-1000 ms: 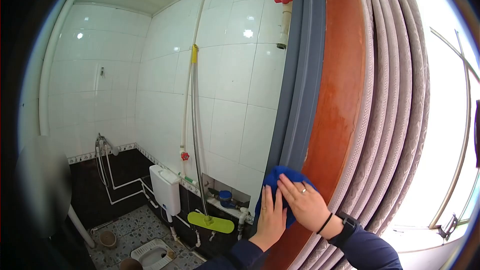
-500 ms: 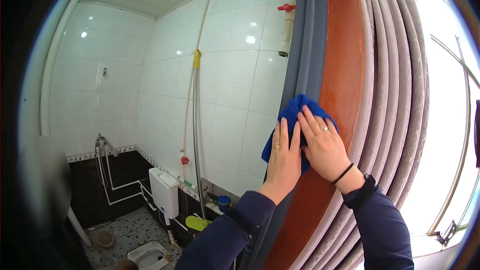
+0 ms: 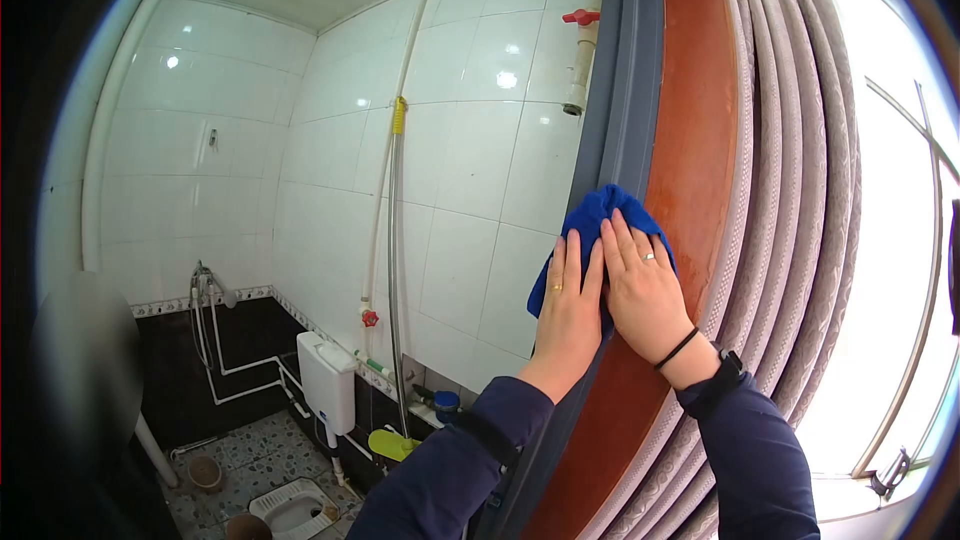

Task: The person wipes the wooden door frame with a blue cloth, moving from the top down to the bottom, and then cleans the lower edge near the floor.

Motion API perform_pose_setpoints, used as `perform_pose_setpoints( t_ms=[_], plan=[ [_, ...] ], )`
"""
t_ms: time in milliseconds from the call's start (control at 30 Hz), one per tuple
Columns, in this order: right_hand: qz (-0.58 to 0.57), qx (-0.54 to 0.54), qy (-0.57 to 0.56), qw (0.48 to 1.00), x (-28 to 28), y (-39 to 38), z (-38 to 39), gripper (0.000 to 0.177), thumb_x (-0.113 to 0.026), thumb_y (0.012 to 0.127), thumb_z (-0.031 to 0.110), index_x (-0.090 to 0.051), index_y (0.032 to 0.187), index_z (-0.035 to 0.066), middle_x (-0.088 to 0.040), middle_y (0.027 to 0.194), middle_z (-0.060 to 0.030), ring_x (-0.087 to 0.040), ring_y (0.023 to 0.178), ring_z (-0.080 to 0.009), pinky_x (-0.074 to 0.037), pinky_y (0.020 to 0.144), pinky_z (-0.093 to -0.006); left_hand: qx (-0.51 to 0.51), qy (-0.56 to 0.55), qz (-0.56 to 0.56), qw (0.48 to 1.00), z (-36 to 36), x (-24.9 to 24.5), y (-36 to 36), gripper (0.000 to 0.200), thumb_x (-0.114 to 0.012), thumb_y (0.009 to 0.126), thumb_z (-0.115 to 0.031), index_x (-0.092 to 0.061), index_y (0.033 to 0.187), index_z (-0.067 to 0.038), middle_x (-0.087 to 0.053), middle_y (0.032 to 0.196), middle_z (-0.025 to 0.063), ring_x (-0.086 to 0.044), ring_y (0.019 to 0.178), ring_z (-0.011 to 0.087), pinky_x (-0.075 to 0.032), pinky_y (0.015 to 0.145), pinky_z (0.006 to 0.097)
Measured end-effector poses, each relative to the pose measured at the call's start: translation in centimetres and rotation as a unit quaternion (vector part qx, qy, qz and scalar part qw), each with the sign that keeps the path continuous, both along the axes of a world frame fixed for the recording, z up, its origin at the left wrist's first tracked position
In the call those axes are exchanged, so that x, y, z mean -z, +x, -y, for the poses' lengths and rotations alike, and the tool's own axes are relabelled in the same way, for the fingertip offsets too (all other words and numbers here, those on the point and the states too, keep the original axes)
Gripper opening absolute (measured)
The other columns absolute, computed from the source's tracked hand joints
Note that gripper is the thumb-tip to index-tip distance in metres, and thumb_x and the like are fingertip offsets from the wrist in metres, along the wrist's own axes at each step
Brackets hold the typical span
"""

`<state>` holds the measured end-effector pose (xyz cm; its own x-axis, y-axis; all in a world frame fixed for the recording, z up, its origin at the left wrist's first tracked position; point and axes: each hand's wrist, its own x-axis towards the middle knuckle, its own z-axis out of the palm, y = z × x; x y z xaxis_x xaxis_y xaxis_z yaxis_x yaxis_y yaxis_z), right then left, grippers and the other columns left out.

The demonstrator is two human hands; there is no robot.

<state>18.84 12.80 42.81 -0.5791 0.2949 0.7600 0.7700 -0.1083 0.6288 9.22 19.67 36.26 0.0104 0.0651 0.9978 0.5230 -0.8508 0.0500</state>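
A blue cloth is pressed around the grey door frame, beside its reddish-brown wooden trim. My left hand holds the left part of the cloth against the frame, its fingers long and pointing up; a ring shows on one finger. Right beside it, my right hand keeps the cloth against the frame's right side, fingers close together and pointing up, also with a ring. Both thumbs are mostly hidden. The cloth under the palms cannot be seen.
Grey curtains hang close to my right arm, before a bright window. Left of the frame is a tiled washroom with a white cistern, squat toilet, upright hose, red-handled valve and shower fittings.
The view has tilted slightly. Both hands and the cloth sit very slightly higher in the view, and my right wrist has shifted a little left. Both hands stay on the cloth.
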Motion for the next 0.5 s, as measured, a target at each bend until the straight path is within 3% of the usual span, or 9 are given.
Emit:
perform_pose_setpoints(
  t_ms=[500],
  plan=[
    [-0.031, -0.02, -0.097, 0.995, 7.8, 0.0, 1.3, 0.055, -0.049, 0.087, 0.015, -0.042, 0.136, -0.008, -0.04, 0.143, -0.023, -0.042, 0.129, -0.0334, -0.035, 0.107, -0.0441, -0.011, -0.076, -0.054, 0.996, 1.4, 8.7, -0.5, 0.069, -0.054, 0.08, 0.006, -0.03, 0.144, 0.002, -0.023, 0.148, 0.0302, -0.022, 0.139, 0.0468, -0.024, 0.115, 0.0484]
  ],
)
